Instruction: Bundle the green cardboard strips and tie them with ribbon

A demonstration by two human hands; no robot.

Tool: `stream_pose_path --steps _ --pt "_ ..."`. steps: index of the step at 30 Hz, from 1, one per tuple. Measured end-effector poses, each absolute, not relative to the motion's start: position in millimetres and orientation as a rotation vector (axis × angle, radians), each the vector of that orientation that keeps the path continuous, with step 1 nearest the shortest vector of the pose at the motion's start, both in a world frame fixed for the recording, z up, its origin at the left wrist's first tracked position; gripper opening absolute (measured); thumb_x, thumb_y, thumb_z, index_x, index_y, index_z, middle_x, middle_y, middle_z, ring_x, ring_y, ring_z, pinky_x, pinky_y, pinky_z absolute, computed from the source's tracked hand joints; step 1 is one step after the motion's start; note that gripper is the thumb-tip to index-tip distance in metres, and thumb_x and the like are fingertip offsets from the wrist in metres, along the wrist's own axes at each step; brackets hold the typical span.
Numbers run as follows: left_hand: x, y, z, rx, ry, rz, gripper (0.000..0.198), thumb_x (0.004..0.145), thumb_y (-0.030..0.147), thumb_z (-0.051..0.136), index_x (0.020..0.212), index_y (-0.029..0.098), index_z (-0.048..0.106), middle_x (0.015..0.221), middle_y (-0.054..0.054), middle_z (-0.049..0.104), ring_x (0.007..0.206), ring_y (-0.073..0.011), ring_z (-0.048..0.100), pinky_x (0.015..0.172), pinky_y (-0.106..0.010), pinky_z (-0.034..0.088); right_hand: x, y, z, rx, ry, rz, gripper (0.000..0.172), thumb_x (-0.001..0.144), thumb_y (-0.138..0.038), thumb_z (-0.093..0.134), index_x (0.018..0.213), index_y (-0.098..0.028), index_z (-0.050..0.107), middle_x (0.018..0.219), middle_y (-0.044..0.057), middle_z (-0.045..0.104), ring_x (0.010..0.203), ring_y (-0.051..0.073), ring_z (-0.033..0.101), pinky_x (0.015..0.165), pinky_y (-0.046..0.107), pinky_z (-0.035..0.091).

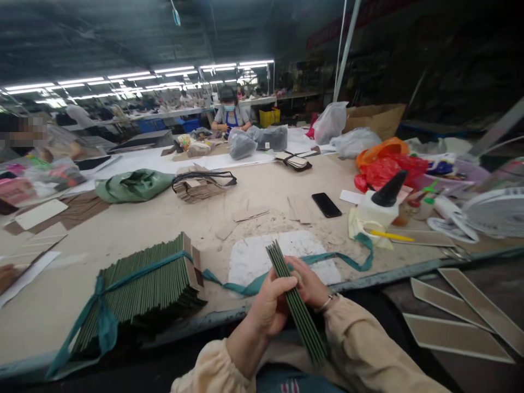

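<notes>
Between my hands, just past the table's front edge, I grip a small stack of dark green strips (302,319) on edge. My left hand (268,300) has its thumb across the near face, fingers wrapped round the stack. On the far side, my right hand (309,281) closes on the same strips, partly hidden by them. A teal cloth band (344,257) runs across the table behind my hands. At the left stands a larger bundle of green-edged strips (143,289), tied round with a teal band.
A white slab (245,254) lies under the teal band. Behind are a black phone (326,205), a white glue bottle (379,210) with a dark nozzle and a green bag (135,185). Loose beige pieces (454,338) lie at right. A co-worker (231,117) sits across the table.
</notes>
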State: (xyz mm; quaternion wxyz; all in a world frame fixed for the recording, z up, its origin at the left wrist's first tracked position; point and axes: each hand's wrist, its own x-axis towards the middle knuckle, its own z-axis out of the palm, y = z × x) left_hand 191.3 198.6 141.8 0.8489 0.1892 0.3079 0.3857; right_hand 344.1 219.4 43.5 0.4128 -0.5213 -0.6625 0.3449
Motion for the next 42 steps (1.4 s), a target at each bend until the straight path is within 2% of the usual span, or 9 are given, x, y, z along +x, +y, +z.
stream_pose_path --steps 4,7,10,13,23,30,36,42 --pt "184.8 182.3 133.5 0.399 0.671 0.771 0.051 0.067 0.014 0.071 0.113 0.022 0.051 0.086 -0.002 0.061 0.077 -0.0151 0.061 0.074 -0.033 0.053 353.5 147.8 74.0 -1.147 -1.084 1.398 0.067 0.082 -0.046 0.058 0.141 -0.029 0.031 0.138 0.012 0.042 0.122 0.027 0.048 0.101 0.049 0.038" --pt "185.3 171.7 128.1 0.447 0.684 0.742 0.048 0.067 0.014 0.072 0.110 0.022 0.052 0.087 -0.001 0.061 0.076 -0.0144 0.061 0.072 -0.030 0.053 345.6 102.6 99.1 -1.080 -1.029 1.456 0.082 0.079 -0.050 0.062 0.145 -0.032 0.017 0.145 0.013 0.033 0.124 0.027 0.046 0.099 0.047 0.041" --pt "187.6 162.8 125.1 0.502 0.656 0.686 0.041 0.068 0.017 0.071 0.105 0.020 0.054 0.087 -0.003 0.062 0.074 -0.0154 0.062 0.070 -0.030 0.053 329.1 78.3 111.4 -1.220 -1.129 1.379 0.094 0.074 -0.044 0.070 0.146 -0.032 0.011 0.147 0.013 0.028 0.125 0.027 0.044 0.096 0.044 0.045" --pt "188.8 154.4 123.3 0.535 0.626 0.659 0.036 0.068 0.017 0.071 0.101 0.017 0.056 0.088 -0.004 0.064 0.076 -0.0160 0.062 0.071 -0.030 0.053 317.4 68.4 111.8 -1.345 -1.160 1.285 0.095 0.073 -0.038 0.072 0.147 -0.029 0.013 0.146 0.013 0.031 0.122 0.026 0.047 0.094 0.042 0.048" --pt "181.7 131.2 118.1 0.505 0.624 0.599 0.040 0.062 0.018 0.075 0.099 0.017 0.058 0.087 -0.003 0.063 0.081 -0.0203 0.063 0.079 -0.037 0.052 315.1 45.7 114.1 -1.376 -1.245 1.221 0.087 0.074 -0.032 0.069 0.145 -0.026 0.021 0.142 0.011 0.040 0.117 0.025 0.052 0.092 0.040 0.051" --pt "181.8 121.3 120.8 0.525 0.663 0.618 0.038 0.061 0.019 0.073 0.096 0.017 0.057 0.079 -0.001 0.060 0.072 -0.0179 0.062 0.076 -0.037 0.053 314.9 38.2 114.8 -1.355 -1.326 1.121 0.078 0.075 -0.034 0.068 0.142 -0.026 0.031 0.144 0.009 0.038 0.121 0.025 0.049 0.099 0.040 0.046" --pt "180.6 122.0 117.6 0.559 0.629 0.560 0.039 0.063 0.019 0.073 0.099 0.017 0.057 0.083 -0.003 0.061 0.082 -0.0223 0.064 0.077 -0.038 0.053 316.8 35.1 113.2 -1.381 -1.372 1.045 0.076 0.075 -0.038 0.067 0.142 -0.025 0.033 0.143 0.011 0.038 0.122 0.028 0.047 0.099 0.044 0.045" --pt "181.3 121.6 117.5 0.554 0.656 0.566 0.040 0.062 0.020 0.075 0.097 0.018 0.057 0.083 -0.003 0.062 0.083 -0.0240 0.065 0.077 -0.038 0.054 317.2 34.0 109.5 -1.352 -1.341 1.108 0.078 0.074 -0.035 0.068 0.142 -0.026 0.031 0.144 0.010 0.036 0.121 0.026 0.048 0.097 0.041 0.047"
